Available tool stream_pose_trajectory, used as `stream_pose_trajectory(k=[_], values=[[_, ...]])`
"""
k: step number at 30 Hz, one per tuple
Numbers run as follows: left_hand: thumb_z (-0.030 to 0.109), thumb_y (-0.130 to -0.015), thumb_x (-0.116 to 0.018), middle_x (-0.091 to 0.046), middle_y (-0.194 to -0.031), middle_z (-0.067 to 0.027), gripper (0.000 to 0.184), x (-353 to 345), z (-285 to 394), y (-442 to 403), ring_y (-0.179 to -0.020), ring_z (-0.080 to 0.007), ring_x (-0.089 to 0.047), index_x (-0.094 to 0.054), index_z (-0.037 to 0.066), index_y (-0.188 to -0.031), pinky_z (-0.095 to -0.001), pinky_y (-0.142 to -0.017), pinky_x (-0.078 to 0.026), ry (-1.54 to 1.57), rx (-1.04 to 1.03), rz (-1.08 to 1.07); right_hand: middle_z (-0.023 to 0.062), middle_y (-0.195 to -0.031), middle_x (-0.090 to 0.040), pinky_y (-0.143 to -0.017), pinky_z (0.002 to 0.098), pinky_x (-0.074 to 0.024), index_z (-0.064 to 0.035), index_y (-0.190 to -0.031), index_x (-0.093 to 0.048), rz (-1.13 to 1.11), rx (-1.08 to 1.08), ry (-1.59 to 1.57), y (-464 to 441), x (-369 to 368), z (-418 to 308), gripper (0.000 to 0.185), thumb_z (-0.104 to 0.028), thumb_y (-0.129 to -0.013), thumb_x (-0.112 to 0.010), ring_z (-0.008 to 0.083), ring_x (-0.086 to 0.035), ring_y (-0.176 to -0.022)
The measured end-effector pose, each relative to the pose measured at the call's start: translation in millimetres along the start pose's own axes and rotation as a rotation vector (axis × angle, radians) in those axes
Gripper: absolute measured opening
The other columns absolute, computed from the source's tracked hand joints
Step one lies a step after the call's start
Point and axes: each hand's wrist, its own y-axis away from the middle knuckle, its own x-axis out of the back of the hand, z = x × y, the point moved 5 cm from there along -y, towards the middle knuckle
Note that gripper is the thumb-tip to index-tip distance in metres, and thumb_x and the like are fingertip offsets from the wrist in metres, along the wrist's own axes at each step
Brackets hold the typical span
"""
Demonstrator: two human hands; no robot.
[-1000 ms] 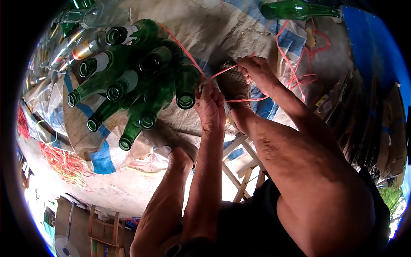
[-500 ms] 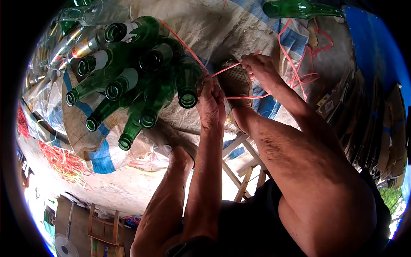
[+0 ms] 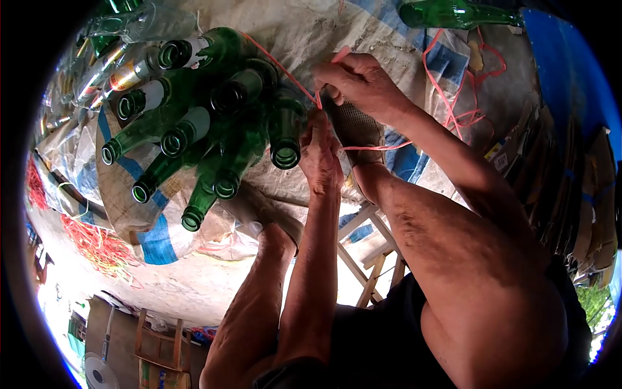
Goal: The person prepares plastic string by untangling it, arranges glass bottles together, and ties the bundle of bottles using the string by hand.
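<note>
Several green bottles (image 3: 236,139) lie bunched together left of my hands, their open necks toward me. Pink twine (image 3: 278,63) runs from behind the bunch to my left hand (image 3: 319,152), whose fingers pinch it beside the nearest bottle. My right hand (image 3: 363,84) is just above and to the right, fingers bent and closed on the twine's end, which sticks up past the knuckles. Another strand passes from my left hand rightward under my right forearm.
Clear bottles (image 3: 133,71) lie at the upper left, a single green bottle (image 3: 453,14) at the top right. Loose twine (image 3: 463,120) trails on the right near stacked cardboard (image 3: 589,194). A twine heap (image 3: 97,243) sits lower left; a wooden chair (image 3: 159,343) stands below.
My right hand has moved left and up, close above my left hand. The twine between them has turned from slanting right to nearly upright. My left hand has stayed almost in place.
</note>
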Motion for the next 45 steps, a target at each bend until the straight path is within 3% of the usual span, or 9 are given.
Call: stream_pose_trajectory(k=[5,12,15,24,27,33,36,39,45], values=[[0.017,-0.094,-0.077,-0.058,-0.079,0.0042,0.015,3,-2,-2,-0.055,-0.0007,-0.038,-0.07,0.008,-0.105,-0.02,-0.046,-0.029,-0.008,-0.021,0.01,0.0009,-0.081,-0.067,-0.064,0.0249,-0.0513,-0.0028,-0.102,-0.073,-0.089,0.007,0.09,-12,-14,-2,0.024,-0.025,-0.099,-0.067,0.0076,-0.061,-0.072],[0.021,-0.097,-0.074,-0.05,-0.074,0.008,0.011,-3,-5,-2,-0.054,-0.0027,-0.031,-0.064,0.015,-0.096,-0.0221,-0.046,-0.023,0.127,0.159,-0.002,0.0026,-0.082,-0.069,-0.064,0.0255,-0.0519,-0.0061,-0.102,-0.069,-0.094,0.167,0.215,-17,-8,23,0.018,-0.024,-0.1,-0.066,0.0085,-0.063,-0.072],[0.021,-0.098,-0.07,-0.049,-0.074,0.008,0.01,-11,-2,0,-0.053,-0.004,-0.029,-0.061,0.016,-0.095,-0.023,-0.046,-0.021,0.176,0.197,-0.054,0.0032,-0.081,-0.069,-0.062,0.0259,-0.0522,-0.0045,-0.098,-0.068,-0.163,-0.063,0.223,-11,-15,42,0.019,-0.023,-0.1,-0.067,0.009,-0.064,-0.071],[0.023,-0.104,-0.057,-0.043,-0.07,0.0076,0.014,-9,-7,-9,-0.051,-0.0062,-0.027,-0.058,0.016,-0.092,-0.0243,-0.044,-0.018,0.245,0.374,0.006,0.0018,-0.078,-0.068,-0.061,0.0247,-0.0515,-0.0048,-0.096,-0.069,-0.161,-0.147,0.144,-4,-14,42,0.015,-0.02,-0.098,-0.068,0.0081,-0.066,-0.072],[0.022,-0.103,-0.056,-0.042,-0.069,0.0079,0.015,-10,-6,-9,-0.05,-0.0065,-0.026,-0.057,0.016,-0.089,-0.0249,-0.043,-0.017,0.256,0.425,-0.029,0.0016,-0.083,-0.07,-0.069,0.0269,-0.0536,-0.0043,-0.098,-0.07,-0.22,-0.163,0.179,-4,-13,48,0.014,-0.018,-0.098,-0.066,0.0092,-0.068,-0.08],[0.02,-0.099,-0.06,-0.036,-0.064,0.009,0.014,1,-7,-15,-0.049,-0.0061,-0.024,-0.055,0.018,-0.086,-0.0256,-0.043,-0.016,0.195,0.483,-0.062,0.0122,-0.098,-0.075,-0.087,0.0363,-0.0541,-0.0039,-0.105,-0.07,-0.335,-0.137,0.516,-6,-10,48,0.023,-0.023,-0.095,-0.064,0.0262,-0.071,-0.095],[0.021,-0.099,-0.062,-0.033,-0.062,0.0098,0.014,-3,1,-12,-0.049,-0.0057,-0.024,-0.055,0.018,-0.086,-0.0257,-0.043,-0.016,0.074,0.462,-0.032,0.0183,-0.1,-0.073,-0.086,0.041,-0.0544,-0.0046,-0.105,-0.07,-0.347,-0.036,0.719,-4,-11,50,0.025,-0.025,-0.094,-0.062,0.0347,-0.071,-0.096],[0.022,-0.098,-0.064,-0.032,-0.06,0.0105,0.016,-1,6,-12,-0.048,-0.0054,-0.023,-0.055,0.017,-0.086,-0.0257,-0.043,-0.016,-0.034,0.418,-0.033,0.0199,-0.101,-0.072,-0.084,0.044,-0.0545,-0.0048,-0.105,-0.07,-0.412,0.038,0.748,0,-7,48,0.024,-0.024,-0.094,-0.061,0.0382,-0.07,-0.096],[0.022,-0.097,-0.07,-0.032,-0.059,0.0122,0.02,12,12,-10,-0.047,-0.0038,-0.022,-0.056,0.018,-0.082,-0.0252,-0.043,-0.015,-0.078,0.327,0.007,0.0214,-0.096,-0.07,-0.079,0.0456,-0.0543,-0.0062,-0.103,-0.069,-0.307,0.073,0.851,-1,-7,52,0.018,-0.02,-0.092,-0.062,0.0407,-0.068,-0.092]])
